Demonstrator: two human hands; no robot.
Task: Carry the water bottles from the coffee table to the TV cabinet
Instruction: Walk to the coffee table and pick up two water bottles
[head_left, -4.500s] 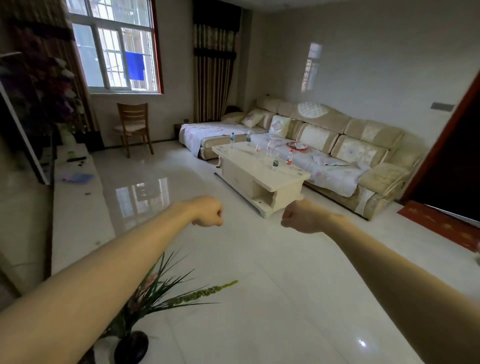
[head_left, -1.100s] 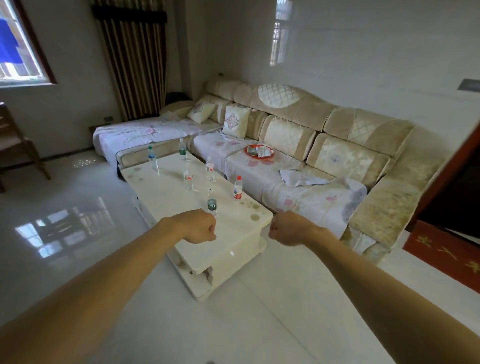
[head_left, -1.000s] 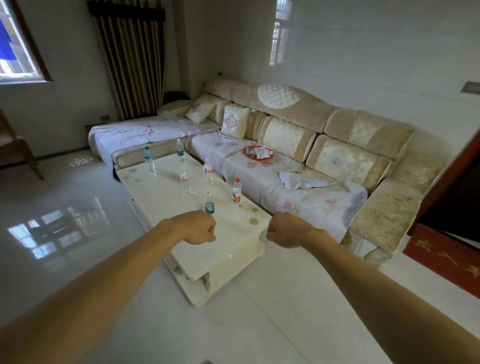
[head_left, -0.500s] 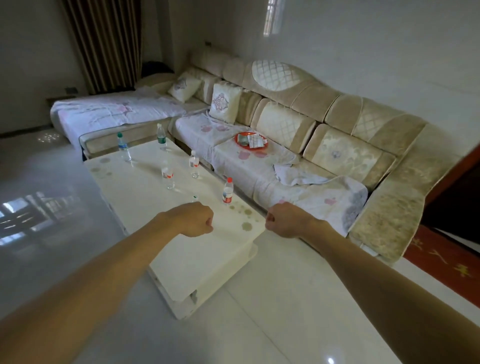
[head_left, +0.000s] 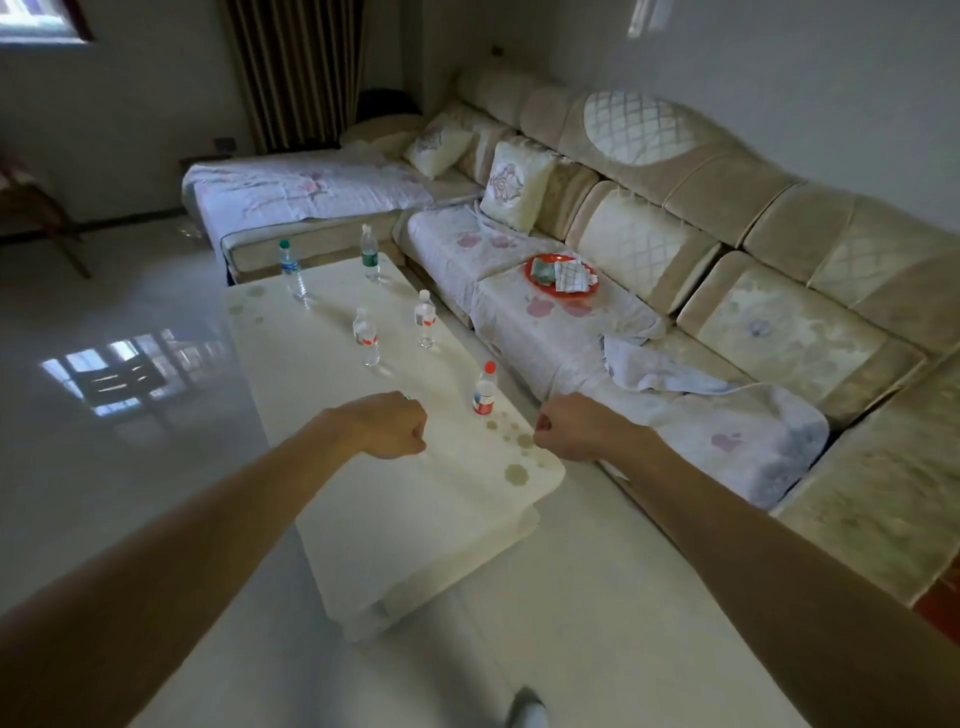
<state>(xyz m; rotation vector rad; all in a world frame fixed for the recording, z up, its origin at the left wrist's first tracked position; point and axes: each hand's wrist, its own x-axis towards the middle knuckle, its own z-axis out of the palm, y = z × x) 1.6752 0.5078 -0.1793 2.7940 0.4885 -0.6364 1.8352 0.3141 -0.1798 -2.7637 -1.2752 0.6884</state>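
Observation:
Several small water bottles stand on the white coffee table (head_left: 395, 519). A red-capped bottle (head_left: 484, 391) is nearest, between my two fists. Two red-labelled bottles (head_left: 365, 336) (head_left: 425, 318) stand mid-table. A blue-labelled bottle (head_left: 292, 269) and a green-labelled bottle (head_left: 369, 253) stand at the far end. One more bottle is almost hidden behind my left hand (head_left: 387, 427), which is a closed fist over the table. My right hand (head_left: 569, 434) is a closed fist just past the table's right edge. Neither hand holds anything. The TV cabinet is out of view.
A beige corner sofa (head_left: 727, 270) runs along the table's right side and far end, with a narrow gap between. A red tray (head_left: 540, 285) and a crumpled cloth (head_left: 654, 364) lie on its seat. Glossy tile floor (head_left: 104, 415) spreads left. A wooden chair (head_left: 36, 218) stands far left.
I have walked from across the room up to the near end of the coffee table. Both fists stay closed and held out in front; the nearest bottle has slipped behind my left hand.

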